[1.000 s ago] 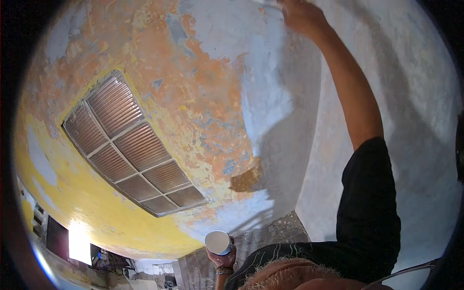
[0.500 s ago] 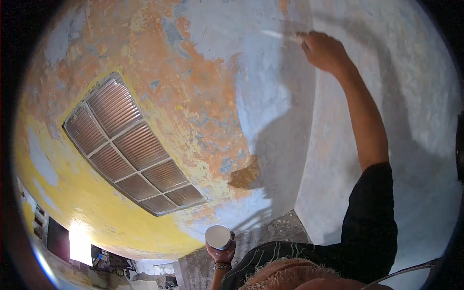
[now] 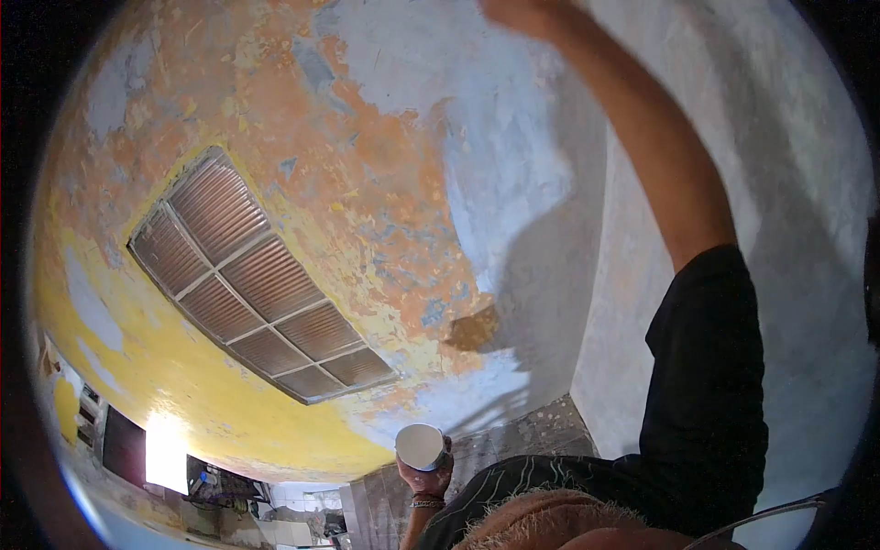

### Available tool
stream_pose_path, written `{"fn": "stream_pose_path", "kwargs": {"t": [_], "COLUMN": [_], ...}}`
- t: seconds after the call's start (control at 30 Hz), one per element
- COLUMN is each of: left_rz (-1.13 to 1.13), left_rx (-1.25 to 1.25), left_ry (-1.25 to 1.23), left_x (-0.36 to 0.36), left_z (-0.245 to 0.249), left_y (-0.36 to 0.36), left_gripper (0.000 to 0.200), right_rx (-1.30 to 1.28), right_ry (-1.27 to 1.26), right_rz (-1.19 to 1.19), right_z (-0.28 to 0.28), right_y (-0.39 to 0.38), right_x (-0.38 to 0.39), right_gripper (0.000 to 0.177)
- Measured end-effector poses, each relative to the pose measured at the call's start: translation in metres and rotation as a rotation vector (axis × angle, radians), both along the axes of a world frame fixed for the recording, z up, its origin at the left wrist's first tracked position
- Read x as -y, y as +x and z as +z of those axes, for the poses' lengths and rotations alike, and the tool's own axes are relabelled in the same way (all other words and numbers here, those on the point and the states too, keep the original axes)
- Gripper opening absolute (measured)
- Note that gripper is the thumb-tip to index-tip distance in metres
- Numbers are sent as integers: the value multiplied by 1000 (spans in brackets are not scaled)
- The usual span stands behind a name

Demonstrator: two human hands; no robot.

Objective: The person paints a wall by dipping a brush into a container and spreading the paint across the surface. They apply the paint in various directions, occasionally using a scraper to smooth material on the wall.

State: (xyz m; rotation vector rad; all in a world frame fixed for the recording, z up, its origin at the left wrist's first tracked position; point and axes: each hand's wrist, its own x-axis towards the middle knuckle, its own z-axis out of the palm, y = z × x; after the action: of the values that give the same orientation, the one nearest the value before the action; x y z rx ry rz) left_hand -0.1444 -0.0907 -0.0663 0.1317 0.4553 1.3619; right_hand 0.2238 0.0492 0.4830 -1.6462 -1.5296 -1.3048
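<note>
My left hand (image 3: 426, 478) is low in the view, its fingers wrapped round a round white tub (image 3: 421, 446). The tub's pale face points toward me; I cannot make out its contents. My right hand (image 3: 522, 15) is raised at the top edge, close to the patchy wall (image 3: 495, 119) near the corner. It is smeared by motion and partly cut off, so its fingers and anything in them are hidden.
A barred window with ribbed panes (image 3: 266, 284) is set in the peeling orange and yellow wall. A grey side wall (image 3: 678, 302) meets it at the right. Below lies the grey floor (image 3: 559, 426). A bright light (image 3: 167, 454) shines at lower left, beside clutter (image 3: 225, 486).
My right hand has moved up and left, partly out of view; earlier it was closed on a thin tool with a whitish end. My left hand still holds the tub.
</note>
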Motion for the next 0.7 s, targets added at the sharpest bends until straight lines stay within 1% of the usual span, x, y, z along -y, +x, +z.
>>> {"fn": "stream_pose_path", "kwargs": {"t": [0.03, 0.07, 0.1, 0.13, 0.17, 0.23, 0.3, 0.33, 0.37, 0.43, 0.47, 0.53, 0.57, 0.63, 0.67, 0.7], "left_rz": [-37, -39, -58, -77, -74, -74, -105, -136, -133, -144, -137, -27, -20, -72, -71, -89], "left_rx": [-4, -4, -2, 2, 1, 34, 67, 93, 94, 65, 70, -18, -16, -75, -77, -11], "left_ry": [80, 76, 110, 146, 140, -4, 17, 37, 35, 21, 18, -86, -91, -19, -22, 12], "left_x": [-1, -1, -3, -5, 0, 4, -1, -2, -1, 0, -1, -2, 0, 1, 1, 2], "left_z": [-5, -8, -11, -12, -6, 10, -1, -5, -3, 4, 5, 4, 3, 2, 5, 9], "left_y": [0, -1, -1, 2, 2, 7, 5, 3, 4, 8, 11, 16, 15, 11, 9, 10], "left_gripper": [51, 51, 52, 53, 53, 56, 58, 59, 59, 62, 62, 64, 64, 64, 64, 56], "right_rx": [134, 29, 71, 17, 17, 72, -21, 43, 43, -94, -89, -131, -130, -119, -20, 82], "right_ry": [7, -99, -78, -148, -153, -140, -225, -175, -177, 12, 8, 151, 146, 9, -2, -15], "right_rz": [-29, 5, 32, 20, 23, 79, -22, -22, -20, 122, 129, 68, 74, 174, 133, 91], "right_z": [-28, -60, -81, -93, -100, -100, -73, -60, -47, -24, -18, -5, -4, -19, -42, -75], "right_y": [-4, -24, -27, -28, -24, -15, -15, -23, -29, -38, -42, -49, -50, -49, -53, -62], "right_x": [-8, 18, 27, 34, 41, 56, 76, 89, 95, 92, 82, 58, 42, 5, -1, -2], "right_gripper": [23, 21, 25, 27, 27, 20, 26, 27, 27, 22, 22, 22, 22, 21, 24, 31]}}
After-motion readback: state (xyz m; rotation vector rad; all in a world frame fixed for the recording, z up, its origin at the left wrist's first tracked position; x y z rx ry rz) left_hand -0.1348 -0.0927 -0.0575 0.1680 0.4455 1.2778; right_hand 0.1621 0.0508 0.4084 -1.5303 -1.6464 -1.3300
